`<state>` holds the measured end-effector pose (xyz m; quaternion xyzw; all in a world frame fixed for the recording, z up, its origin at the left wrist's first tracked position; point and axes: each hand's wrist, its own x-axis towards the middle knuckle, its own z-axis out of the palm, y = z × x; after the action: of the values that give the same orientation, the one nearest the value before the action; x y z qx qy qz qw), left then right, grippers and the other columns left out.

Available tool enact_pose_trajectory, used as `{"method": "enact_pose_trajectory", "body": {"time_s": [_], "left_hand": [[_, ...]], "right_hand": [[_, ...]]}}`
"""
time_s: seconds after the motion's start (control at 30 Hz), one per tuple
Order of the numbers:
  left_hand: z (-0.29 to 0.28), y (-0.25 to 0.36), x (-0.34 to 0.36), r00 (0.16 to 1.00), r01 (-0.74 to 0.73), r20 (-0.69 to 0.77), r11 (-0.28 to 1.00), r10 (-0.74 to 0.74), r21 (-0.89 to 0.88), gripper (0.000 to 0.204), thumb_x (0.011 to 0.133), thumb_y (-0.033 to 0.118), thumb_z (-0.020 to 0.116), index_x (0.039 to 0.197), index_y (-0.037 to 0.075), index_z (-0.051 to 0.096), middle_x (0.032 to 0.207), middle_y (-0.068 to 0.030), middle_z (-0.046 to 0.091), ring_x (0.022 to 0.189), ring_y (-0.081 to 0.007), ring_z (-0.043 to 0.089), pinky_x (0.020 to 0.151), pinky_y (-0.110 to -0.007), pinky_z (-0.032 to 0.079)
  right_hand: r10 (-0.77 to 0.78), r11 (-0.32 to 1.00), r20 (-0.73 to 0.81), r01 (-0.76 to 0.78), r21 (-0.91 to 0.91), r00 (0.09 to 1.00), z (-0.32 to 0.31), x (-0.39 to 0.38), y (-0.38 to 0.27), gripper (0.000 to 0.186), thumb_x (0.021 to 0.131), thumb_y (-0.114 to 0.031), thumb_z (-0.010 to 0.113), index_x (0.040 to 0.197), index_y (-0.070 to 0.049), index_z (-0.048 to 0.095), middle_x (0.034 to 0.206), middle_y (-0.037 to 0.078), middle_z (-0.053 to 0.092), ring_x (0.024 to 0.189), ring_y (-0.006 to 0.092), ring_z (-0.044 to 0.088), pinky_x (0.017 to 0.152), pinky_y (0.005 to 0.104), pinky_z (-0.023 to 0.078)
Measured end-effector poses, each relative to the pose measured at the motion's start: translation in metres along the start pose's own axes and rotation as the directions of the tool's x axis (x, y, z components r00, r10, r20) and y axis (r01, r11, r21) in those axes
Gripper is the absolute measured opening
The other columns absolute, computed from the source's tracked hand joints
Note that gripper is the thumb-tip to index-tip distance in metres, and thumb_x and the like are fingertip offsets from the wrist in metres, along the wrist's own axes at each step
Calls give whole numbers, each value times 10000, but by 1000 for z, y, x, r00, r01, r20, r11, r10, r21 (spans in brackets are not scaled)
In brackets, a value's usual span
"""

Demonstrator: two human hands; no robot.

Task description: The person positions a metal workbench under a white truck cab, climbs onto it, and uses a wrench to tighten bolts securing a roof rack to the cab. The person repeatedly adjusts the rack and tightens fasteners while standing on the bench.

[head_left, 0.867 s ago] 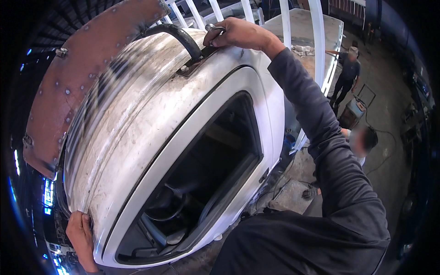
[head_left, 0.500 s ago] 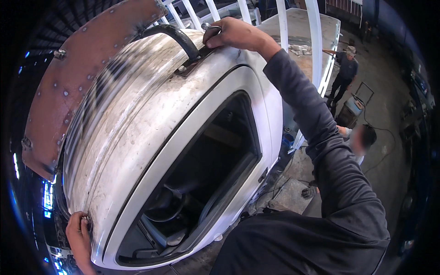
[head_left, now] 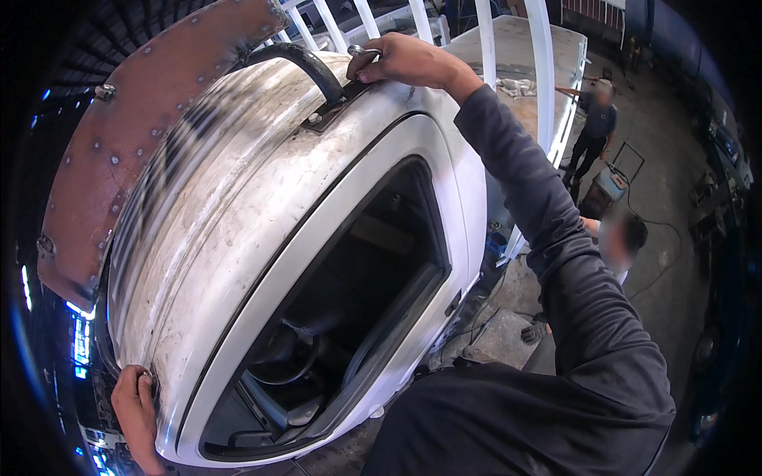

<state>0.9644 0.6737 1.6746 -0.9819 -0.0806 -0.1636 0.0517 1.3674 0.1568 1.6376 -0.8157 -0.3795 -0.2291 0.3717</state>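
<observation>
Past the far end of the side window, my right hand (head_left: 409, 62) is closed round a shiny metal wrench (head_left: 365, 51). Its fingertips come down on a dark bracket plate (head_left: 337, 113) on the white vehicle roof (head_left: 230, 186). A bolt head (head_left: 316, 118) shows at the plate's near end, and a black curved tube (head_left: 305, 67) rises from the plate. At the lower left, my left hand (head_left: 135, 406) is closed at the front edge of the roof, fingers bent; what lies under the fingertips is hidden.
A rusty brown panel with welded spots (head_left: 127, 151) overhangs the roof on the left. White upright bars (head_left: 544, 71) stand behind the cab beside a flat bed (head_left: 516, 47). On the right, a person stands near a wheeled machine (head_left: 609, 186); another person's head (head_left: 623, 238) is lower.
Both hands keep their places. The wrench end by my right hand shows at a slightly different tilt. The standing person at the right has shifted a little.
</observation>
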Motion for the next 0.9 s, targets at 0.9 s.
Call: {"method": "enact_pose_trajectory", "body": {"time_s": [0.9], "left_hand": [[10, -4, -8, 977, -20, -212, 998, 8, -54, 169, 940, 184, 655, 1026, 38, 654, 922, -205, 675, 858, -414, 647, 765, -458, 500]], "right_hand": [[207, 959, 78, -218, 180, 975, 3, 0, -4, 259, 894, -112, 693, 1101, 42, 700, 1000, 92, 730, 934, 155, 673, 906, 302, 522]]}}
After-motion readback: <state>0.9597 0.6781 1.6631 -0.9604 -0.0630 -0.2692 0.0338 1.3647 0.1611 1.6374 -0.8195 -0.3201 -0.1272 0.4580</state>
